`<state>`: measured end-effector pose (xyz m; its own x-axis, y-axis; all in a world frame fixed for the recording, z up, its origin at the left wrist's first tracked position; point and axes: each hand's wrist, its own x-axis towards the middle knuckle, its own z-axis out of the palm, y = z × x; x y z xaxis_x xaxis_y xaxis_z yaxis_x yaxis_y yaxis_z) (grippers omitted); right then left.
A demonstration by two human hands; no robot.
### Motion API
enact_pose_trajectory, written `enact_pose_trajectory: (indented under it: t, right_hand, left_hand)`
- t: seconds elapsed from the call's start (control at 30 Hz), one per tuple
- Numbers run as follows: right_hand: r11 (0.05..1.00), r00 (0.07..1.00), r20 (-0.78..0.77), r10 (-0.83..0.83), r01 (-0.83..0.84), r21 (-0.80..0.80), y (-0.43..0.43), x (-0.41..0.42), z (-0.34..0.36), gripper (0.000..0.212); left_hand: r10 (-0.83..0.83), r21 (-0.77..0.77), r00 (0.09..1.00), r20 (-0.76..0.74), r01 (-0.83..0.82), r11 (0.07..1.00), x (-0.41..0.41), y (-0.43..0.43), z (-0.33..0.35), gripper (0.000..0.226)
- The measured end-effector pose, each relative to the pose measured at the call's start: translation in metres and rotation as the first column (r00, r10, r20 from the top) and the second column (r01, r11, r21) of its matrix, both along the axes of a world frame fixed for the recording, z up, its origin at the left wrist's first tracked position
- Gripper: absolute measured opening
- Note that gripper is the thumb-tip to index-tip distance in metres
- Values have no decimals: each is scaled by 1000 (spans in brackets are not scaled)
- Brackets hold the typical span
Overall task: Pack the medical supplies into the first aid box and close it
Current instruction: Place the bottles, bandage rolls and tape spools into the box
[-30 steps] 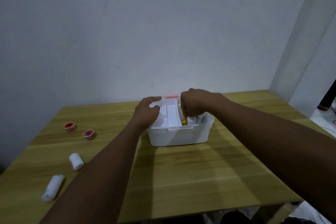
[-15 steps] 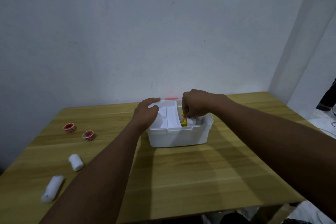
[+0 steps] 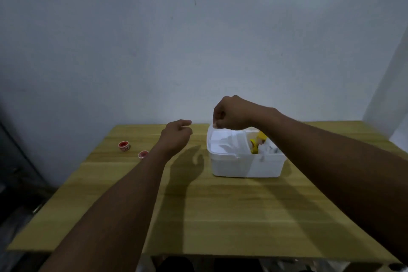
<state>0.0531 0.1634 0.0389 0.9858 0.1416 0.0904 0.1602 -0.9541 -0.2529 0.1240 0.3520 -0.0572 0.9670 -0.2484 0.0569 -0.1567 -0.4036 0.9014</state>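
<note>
Head view: I see both hands raised over the table (image 3: 220, 216), the first aid box (image 3: 245, 164) under my right one.

My right hand (image 3: 231, 115) is curled into a fist above the box's far-left corner, fingertips pinched near the rim; I cannot tell whether it grips anything. My left hand (image 3: 176, 137) hangs loose and empty, well left of the box, fingers half curled. The white box sits open on the wood, its inner tray (image 3: 227, 141) on the left, something yellow (image 3: 256, 144) on the right. Two small red-topped tape rolls (image 3: 124, 146) (image 3: 143, 154) lie further left, apart from both hands.
</note>
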Motion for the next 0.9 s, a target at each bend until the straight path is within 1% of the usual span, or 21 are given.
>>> enact_pose_trajectory:
  t: [0.07, 0.13, 0.2, 0.27, 0.3, 0.37, 0.43, 0.5, 0.57, 0.63, 0.67, 0.73, 0.77, 0.8, 0.9]
  right_hand:
    - [999, 999, -16, 40, -40, 10, 20, -1, -8, 16]
    - [997, 997, -24, 72, -71, 27, 39, -2, -20, 17]
    - [995, 996, -9, 85, -85, 55, 51, -4, -34, 17]
    - [997, 997, 39, 71, -73, 40, 56, -6, -51, 22]
    - [999, 996, 78, 44, -45, 7, 56, -8, -58, 27]
    - [997, 984, 170, -55, 63, -42, 51, -13, -70, 37]
    - [982, 949, 265, -173, 187, -26, 37, -19, -72, 39]
    - [950, 895, 336, -293, 314, -6, 14, -25, -69, 41]
    - [890, 835, 332, -438, 455, 29, -17, -30, -65, 43]
    - [815, 780, 245, -575, 573, 89, -49, -34, -68, 45]
    - [789, 769, 178, -614, 599, 134, -60, -37, -72, 46]
    - [779, 792, 81, -605, 569, 263, -71, -41, -81, 48]
    - [778, 805, 73, -589, 541, 320, -71, -43, -86, 48]
    - [775, 807, 85, -584, 524, 354, -71, -44, -89, 47]
    - [765, 785, 137, -604, 522, 377, -68, -44, -93, 43]
  left_hand:
    - [52, 48, 997, 52, -55, 997, 2, 22, -4, 41]
    - [121, 151, 983, 141, -142, 978, 4, 44, -10, 40]
    - [139, 309, 961, 238, -211, 927, 8, 65, -19, 44]
    - [153, 468, 952, 267, -266, 842, 12, 85, -30, 51]
    - [169, 524, 953, 251, -281, 804, 14, 94, -35, 55]
    - [187, 592, 958, 218, -282, 755, 17, 108, -47, 59]
    - [167, 649, 963, 212, -267, 712, 20, 117, -58, 62]
    - [155, 680, 964, 215, -262, 685, 26, 121, -64, 65]
    - [152, 687, 966, 207, -254, 681, 35, 123, -68, 66]
    - [125, 712, 979, 164, -205, 672, 45, 122, -71, 66]
    - [105, 730, 985, 137, -172, 662, 48, 121, -72, 64]
    - [85, 742, 990, 113, -141, 655, 52, 117, -74, 55]
    - [83, 743, 988, 128, -151, 652, 52, 114, -75, 49]
    - [85, 741, 985, 153, -171, 649, 51, 111, -75, 45]
    - [81, 740, 972, 220, -220, 635, 46, 107, -73, 38]
